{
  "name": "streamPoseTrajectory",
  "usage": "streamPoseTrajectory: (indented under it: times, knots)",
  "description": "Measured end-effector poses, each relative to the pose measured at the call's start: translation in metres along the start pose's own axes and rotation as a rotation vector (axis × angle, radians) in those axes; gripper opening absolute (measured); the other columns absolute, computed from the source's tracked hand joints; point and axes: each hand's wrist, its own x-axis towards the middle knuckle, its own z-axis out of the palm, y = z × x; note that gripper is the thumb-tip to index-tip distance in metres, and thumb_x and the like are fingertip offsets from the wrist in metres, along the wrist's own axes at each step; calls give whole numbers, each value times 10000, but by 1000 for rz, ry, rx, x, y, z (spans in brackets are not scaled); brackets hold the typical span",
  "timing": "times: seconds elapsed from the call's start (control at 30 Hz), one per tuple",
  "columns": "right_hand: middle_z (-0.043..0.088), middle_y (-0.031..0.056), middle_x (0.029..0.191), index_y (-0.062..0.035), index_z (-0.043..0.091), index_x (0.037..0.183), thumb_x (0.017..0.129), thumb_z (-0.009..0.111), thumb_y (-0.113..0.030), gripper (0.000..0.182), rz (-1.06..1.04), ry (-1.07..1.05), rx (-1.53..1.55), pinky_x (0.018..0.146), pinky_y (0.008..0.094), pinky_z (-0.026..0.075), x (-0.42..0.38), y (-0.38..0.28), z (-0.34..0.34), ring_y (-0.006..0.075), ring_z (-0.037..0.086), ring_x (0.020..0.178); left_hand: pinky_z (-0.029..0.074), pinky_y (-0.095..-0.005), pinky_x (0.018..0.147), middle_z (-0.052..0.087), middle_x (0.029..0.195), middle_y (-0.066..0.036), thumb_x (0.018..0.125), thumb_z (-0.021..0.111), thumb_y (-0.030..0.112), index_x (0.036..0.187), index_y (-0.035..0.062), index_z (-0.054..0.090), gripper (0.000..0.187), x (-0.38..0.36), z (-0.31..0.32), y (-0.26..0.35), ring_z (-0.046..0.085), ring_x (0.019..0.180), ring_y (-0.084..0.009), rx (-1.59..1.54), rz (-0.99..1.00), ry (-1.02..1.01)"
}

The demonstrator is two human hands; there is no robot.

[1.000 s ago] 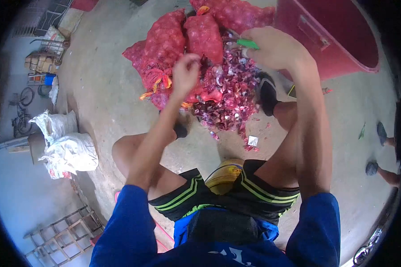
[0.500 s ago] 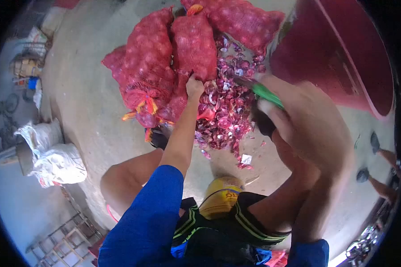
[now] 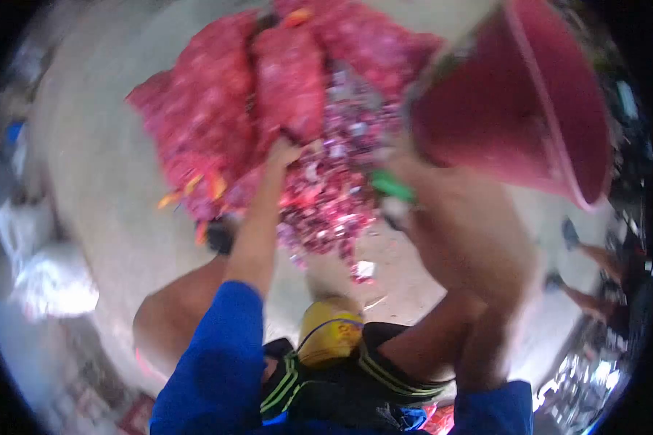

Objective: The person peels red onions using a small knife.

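The picture is blurred. The knife, known by its green handle, lies with its long axis slanting from lower right to upper left, the front end toward the peels; the blade cannot be made out. The right hand is wrapped around the handle, close under the red tub. The left hand reaches forward to the foot of a red sack, well left of the knife; whether its fingers pinch the mesh I cannot tell.
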Motion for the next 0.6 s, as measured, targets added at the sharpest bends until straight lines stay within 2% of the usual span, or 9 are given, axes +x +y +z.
streamPoseTrajectory:
  times: [0.03, 0.07, 0.17, 0.3, 0.33, 0.37, 0.4, 0.47, 0.6]
  knots:
    - [774, 206, 930, -89, 698, 1302, 925, 680, -68, 378, -42, 19, -6, 744, 549, 599, -1, -4, -1, 432, 762, 841, 506, -539, 1165, 691, 1389, -331, 821, 805, 665, 1386, -50, 706, 916, 23, 31, -30, 646, 1342, -489, -96, 162, 79]
    - [773, 202, 918, -79, 700, 1262, 936, 671, -82, 327, -67, 35, -20, 750, 545, 611, -1, -8, 1, 425, 767, 852, 506, -539, 1165, 691, 1389, -331, 821, 805, 665, 1386, -50, 706, 916, 44, 55, 61, 646, 1342, -489, -152, 270, 47]
    - [771, 200, 893, -63, 696, 1223, 962, 650, -118, 271, -134, 85, -13, 726, 543, 608, 9, -6, 3, 413, 770, 857, 506, -541, 1163, 688, 1394, -330, 831, 795, 674, 1398, -44, 699, 920, 14, 37, 76, 641, 1346, -486, -250, 461, -103]
    - [769, 205, 897, -66, 692, 1257, 960, 644, -112, 304, -58, 24, -32, 731, 553, 600, 12, -5, 2, 420, 766, 873, 505, -543, 1161, 683, 1400, -328, 844, 781, 686, 1416, -36, 691, 925, -2, 8, 79, 634, 1353, -481, -162, 237, -181]
    - [765, 202, 918, -79, 690, 1295, 960, 653, -120, 340, -76, 96, -18, 769, 558, 596, 12, 1, 9, 429, 755, 908, 505, -544, 1161, 682, 1401, -328, 848, 777, 689, 1420, -34, 689, 927, -20, -13, 27, 633, 1355, -480, -115, 134, -170]
    - [763, 197, 950, -99, 685, 1338, 974, 652, -138, 367, -148, 200, -8, 816, 575, 579, 10, 6, 12, 436, 743, 943, 515, -541, 1140, 681, 1410, -319, 865, 789, 638, 1499, -35, 612, 942, 20, 39, -31, 639, 1351, -473, 16, 336, 95]
    - [773, 223, 929, -9, 705, 1102, 962, 627, -104, 186, -111, 162, -39, 793, 558, 604, 8, 3, 3, 435, 767, 932, 528, -543, 1114, 701, 1386, -308, 873, 819, 547, 1575, 4, 511, 940, 5, 32, -19, 671, 1308, -474, -226, 189, 164]
    - [758, 248, 1018, -74, 692, 1320, 1005, 686, -186, 335, -91, 85, -44, 877, 567, 561, 11, 10, 0, 442, 738, 975, 553, -512, 1060, 742, 1313, -269, 877, 863, 491, 1496, -2, 506, 868, -56, -18, 36, 720, 1227, -436, -394, 65, 213]
    - [756, 258, 990, -45, 682, 1362, 1001, 680, -125, 369, -166, 212, 102, 843, 488, 576, 13, 29, -2, 417, 760, 940, 587, -437, 933, 744, 1154, -127, 938, 837, 371, 1375, -10, 531, 656, -140, -111, 133, 731, 1041, -288, -952, 102, 9]
